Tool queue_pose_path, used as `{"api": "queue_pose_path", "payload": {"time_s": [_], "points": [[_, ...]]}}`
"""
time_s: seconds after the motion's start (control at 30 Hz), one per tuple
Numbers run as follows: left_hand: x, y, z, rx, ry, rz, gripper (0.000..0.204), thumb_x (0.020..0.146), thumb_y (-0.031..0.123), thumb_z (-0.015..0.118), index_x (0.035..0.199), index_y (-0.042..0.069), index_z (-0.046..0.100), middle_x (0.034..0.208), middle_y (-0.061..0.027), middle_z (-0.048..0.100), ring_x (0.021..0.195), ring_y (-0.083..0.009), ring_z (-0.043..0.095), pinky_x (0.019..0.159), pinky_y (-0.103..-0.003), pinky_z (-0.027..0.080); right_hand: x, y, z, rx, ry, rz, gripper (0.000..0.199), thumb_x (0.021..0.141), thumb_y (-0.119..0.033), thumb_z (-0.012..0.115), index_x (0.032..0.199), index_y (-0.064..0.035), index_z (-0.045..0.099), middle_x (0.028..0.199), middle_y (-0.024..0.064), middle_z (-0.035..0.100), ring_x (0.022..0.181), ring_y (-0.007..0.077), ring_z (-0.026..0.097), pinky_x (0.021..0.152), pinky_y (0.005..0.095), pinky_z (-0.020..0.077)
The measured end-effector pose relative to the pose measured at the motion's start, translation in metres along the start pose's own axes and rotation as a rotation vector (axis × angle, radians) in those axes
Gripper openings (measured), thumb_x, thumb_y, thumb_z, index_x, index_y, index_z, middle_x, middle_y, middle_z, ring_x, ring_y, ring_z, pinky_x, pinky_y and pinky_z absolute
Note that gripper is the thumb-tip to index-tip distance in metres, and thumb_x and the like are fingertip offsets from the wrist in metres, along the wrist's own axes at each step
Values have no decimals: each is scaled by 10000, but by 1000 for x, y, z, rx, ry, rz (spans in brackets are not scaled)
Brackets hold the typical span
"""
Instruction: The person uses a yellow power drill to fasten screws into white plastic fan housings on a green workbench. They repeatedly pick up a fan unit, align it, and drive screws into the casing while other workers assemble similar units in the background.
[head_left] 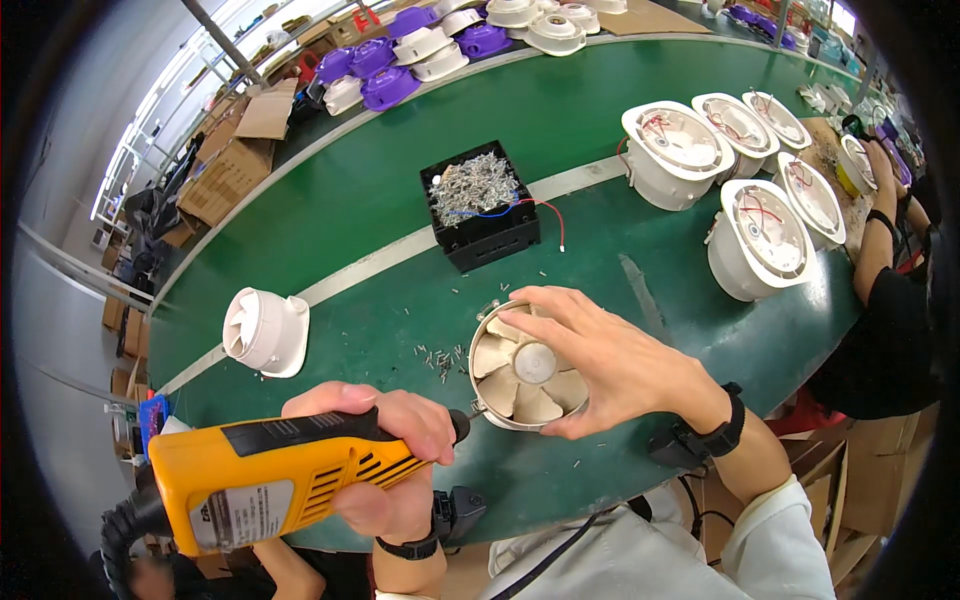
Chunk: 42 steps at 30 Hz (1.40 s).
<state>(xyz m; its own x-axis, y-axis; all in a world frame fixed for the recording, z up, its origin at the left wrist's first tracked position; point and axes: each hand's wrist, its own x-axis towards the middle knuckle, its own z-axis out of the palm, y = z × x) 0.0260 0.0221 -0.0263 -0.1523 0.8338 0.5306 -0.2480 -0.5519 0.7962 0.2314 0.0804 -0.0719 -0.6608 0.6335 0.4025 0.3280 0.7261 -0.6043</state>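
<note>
My left hand (pixel 405 440) is wrapped round a yellow and black electric screwdriver (pixel 290 478), which lies slanted across the view. Its tip points at the lower left rim of a round fan housing (pixel 487 412); whether it touches a screw there I cannot tell. Inside the housing sit beige fan blades (pixel 536 402) round a pale hub. My right hand (pixel 630 350) grips the housing from its right side, fingers over the top edge and thumb at the lower edge. Loose screws (pixel 443 362) lie scattered on the green table just left of the housing.
A black box (pixel 486 245) full of screws, with a red and blue wire on it, stands beyond my hands. A white fan unit (pixel 268 332) stands at left. Several white housings (pixel 762 235) stand at right, near a co-worker's arm (pixel 876 240). Purple covers (pixel 390 88) line the far edge.
</note>
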Motion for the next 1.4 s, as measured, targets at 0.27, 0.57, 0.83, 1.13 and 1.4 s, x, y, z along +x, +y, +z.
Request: {"api": "queue_pose_path", "payload": {"time_s": [0.27,0.57,0.83,1.13,1.4], "points": [[10,-15,2,19,-65,-30,611,844,618,511,1053,61,375,540,-46,456,356,-143,413,332,-267,353,-2,2,2,-27,12,-18,904,585,-261,787,1337,-42,338,1277,217,369,1164,406,408,971,433,387],[11,-11,8,47,37,-44,628,811,585,588,1081,48,404,560,-43,466,399,-141,441,370,-272,373,-1,1,3,-33,20,-36,892,592,-289,781,1330,-42,344,1283,223,362,1155,405,412,978,437,381],[15,3,-6,40,83,55,665,826,562,593,1131,20,358,600,-87,524,436,-175,487,414,-298,430,-6,-8,2,-103,63,33,888,599,-292,778,1327,-28,343,1280,230,364,1160,407,412,974,440,385],[8,-18,-13,149,79,231,635,849,552,566,1117,24,336,606,-98,526,466,-194,496,439,-314,427,-6,-13,8,-121,89,78,877,600,-268,777,1320,-10,348,1280,238,363,1166,416,409,968,454,389],[4,-3,-11,36,-8,139,664,839,607,528,1131,45,327,612,-109,525,458,-211,475,426,-331,403,-10,-31,18,-208,235,340,965,604,-385,815,1344,6,334,1285,252,375,1184,411,408,989,449,373]]}}
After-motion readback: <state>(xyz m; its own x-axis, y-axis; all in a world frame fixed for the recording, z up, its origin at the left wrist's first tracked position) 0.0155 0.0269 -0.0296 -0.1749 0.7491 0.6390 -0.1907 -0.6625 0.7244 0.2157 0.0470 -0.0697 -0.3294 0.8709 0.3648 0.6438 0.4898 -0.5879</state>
